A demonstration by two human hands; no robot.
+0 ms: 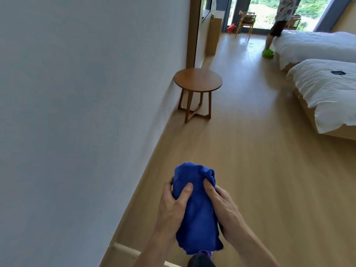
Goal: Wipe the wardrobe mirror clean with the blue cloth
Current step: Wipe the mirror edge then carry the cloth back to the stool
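Observation:
A folded blue cloth (198, 209) is held in front of me at the bottom centre of the head view, above the wooden floor. My left hand (172, 205) grips its left side with the thumb pressed on top. My right hand (224, 207) holds its right side, thumb on the cloth's upper edge. No wardrobe mirror shows in this view; a plain pale wall (77, 112) fills the left half.
A small round wooden side table (198, 80) stands against the wall ahead. Two beds with white covers (325, 93) line the right side. Another person (277, 29) stands by the far bed near a glass door, with a wooden chair (246, 22) beyond.

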